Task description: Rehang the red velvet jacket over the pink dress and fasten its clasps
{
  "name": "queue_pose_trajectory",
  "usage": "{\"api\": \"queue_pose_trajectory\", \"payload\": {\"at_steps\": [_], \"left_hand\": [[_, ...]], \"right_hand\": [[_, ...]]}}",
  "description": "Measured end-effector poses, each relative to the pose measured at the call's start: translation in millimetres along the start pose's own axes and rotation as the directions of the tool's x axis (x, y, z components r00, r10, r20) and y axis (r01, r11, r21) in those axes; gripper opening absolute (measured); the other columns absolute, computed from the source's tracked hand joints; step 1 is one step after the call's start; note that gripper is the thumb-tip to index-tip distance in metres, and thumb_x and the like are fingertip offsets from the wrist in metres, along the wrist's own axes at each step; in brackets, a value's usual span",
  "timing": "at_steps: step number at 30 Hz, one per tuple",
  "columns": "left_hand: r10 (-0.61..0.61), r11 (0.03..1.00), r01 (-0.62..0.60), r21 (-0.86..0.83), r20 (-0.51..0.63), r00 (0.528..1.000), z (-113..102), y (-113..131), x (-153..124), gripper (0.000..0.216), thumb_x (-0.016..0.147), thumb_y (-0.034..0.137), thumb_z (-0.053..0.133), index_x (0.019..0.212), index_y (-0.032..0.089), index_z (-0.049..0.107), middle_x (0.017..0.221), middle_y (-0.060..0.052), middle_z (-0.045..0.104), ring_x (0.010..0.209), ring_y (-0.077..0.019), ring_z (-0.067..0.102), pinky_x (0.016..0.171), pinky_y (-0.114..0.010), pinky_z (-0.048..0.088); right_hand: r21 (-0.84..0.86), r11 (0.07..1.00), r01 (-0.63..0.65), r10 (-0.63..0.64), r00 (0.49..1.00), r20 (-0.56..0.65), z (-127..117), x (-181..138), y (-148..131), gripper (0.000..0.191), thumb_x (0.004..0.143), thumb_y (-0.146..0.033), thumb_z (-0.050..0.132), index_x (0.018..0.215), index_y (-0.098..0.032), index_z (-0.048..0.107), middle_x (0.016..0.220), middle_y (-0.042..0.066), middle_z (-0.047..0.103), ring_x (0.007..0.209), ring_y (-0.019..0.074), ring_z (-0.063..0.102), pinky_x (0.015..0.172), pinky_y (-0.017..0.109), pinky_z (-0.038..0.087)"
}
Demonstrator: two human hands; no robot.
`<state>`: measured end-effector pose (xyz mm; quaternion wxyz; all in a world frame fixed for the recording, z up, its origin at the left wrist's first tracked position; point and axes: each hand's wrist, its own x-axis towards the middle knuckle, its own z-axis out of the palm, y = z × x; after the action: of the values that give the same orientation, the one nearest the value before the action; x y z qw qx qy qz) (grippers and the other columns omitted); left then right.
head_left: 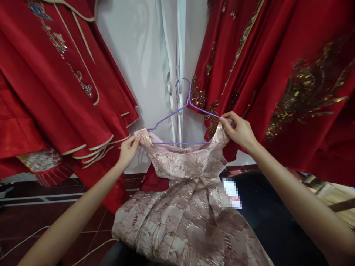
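A pale pink brocade dress [188, 207] with a floral pattern hangs in front of me on a purple wire hanger [177, 114]. My left hand [128, 147] pinches the dress's left shoulder strap. At the right end of the hanger, my right hand [240, 129] pinches the right shoulder strap. The hanger's hook points up in front of a white door. The skirt spreads down over a dark surface below.
Red embroidered garments hang at the left [55, 81] and at the right [291, 85], close beside both arms. A white door [155, 66] stands behind. A black seat [271, 221] lies under the skirt, and white cables [91, 251] cross the dark red tile floor.
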<state>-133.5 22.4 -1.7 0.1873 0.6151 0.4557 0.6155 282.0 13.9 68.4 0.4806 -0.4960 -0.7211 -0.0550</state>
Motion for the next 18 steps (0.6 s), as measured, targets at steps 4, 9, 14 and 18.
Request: {"api": "queue_pose_trajectory", "payload": {"at_steps": [4, 9, 14, 18], "left_hand": [[0.074, 0.995, -0.086, 0.045, 0.209, 0.975, 3.4, 29.7, 23.1, 0.04, 0.075, 0.051, 0.068, 0.095, 0.017, 0.073, 0.095, -0.006, 0.072, 0.086, -0.0187, 0.064, 0.08, -0.025, 0.049], [-0.048, 0.997, 0.018, 0.072, 0.441, 0.896, -2.1, 48.5, 46.8, 0.049, 0.077, 0.055, 0.064, 0.109, 0.019, 0.069, 0.109, -0.009, 0.07, 0.098, -0.0227, 0.064, 0.084, -0.029, 0.05], [-0.386, 0.922, 0.348, 0.168, 0.352, 0.853, -27.8, -12.1, 32.5, 0.039, 0.071, 0.052, 0.061, 0.083, 0.015, 0.068, 0.079, -0.011, 0.07, 0.071, -0.0233, 0.066, 0.068, -0.038, 0.054], [-0.472, 0.849, 0.188, 0.494, 0.548, 0.69, -33.9, -71.7, -30.2, 0.05, 0.039, 0.044, 0.081, 0.079, 0.018, 0.066, 0.084, -0.011, 0.071, 0.083, -0.0315, 0.068, 0.076, -0.037, 0.053]], "right_hand": [[0.013, 1.0, 0.003, -0.004, 1.0, 0.025, -1.8, 0.6, -0.4, 0.03, 0.089, -0.053, 0.049, 0.091, -0.026, 0.06, 0.081, 0.003, 0.069, 0.065, 0.0201, 0.062, 0.06, 0.032, 0.044], [0.022, 1.0, 0.002, -0.003, 0.999, 0.052, -1.5, 0.4, 1.2, 0.03, 0.089, -0.053, 0.049, 0.092, -0.025, 0.06, 0.08, 0.004, 0.069, 0.064, 0.0201, 0.06, 0.059, 0.032, 0.044], [0.017, 1.0, -0.011, 0.01, 0.998, 0.055, 2.2, 0.9, 3.1, 0.025, 0.09, -0.049, 0.05, 0.091, -0.026, 0.06, 0.082, 0.003, 0.069, 0.065, 0.0203, 0.061, 0.061, 0.032, 0.044], [0.022, 1.0, -0.008, 0.007, 0.998, 0.057, 4.0, 1.5, 3.6, 0.025, 0.09, -0.049, 0.05, 0.09, -0.026, 0.06, 0.082, 0.003, 0.069, 0.066, 0.0207, 0.061, 0.061, 0.033, 0.044]]}}
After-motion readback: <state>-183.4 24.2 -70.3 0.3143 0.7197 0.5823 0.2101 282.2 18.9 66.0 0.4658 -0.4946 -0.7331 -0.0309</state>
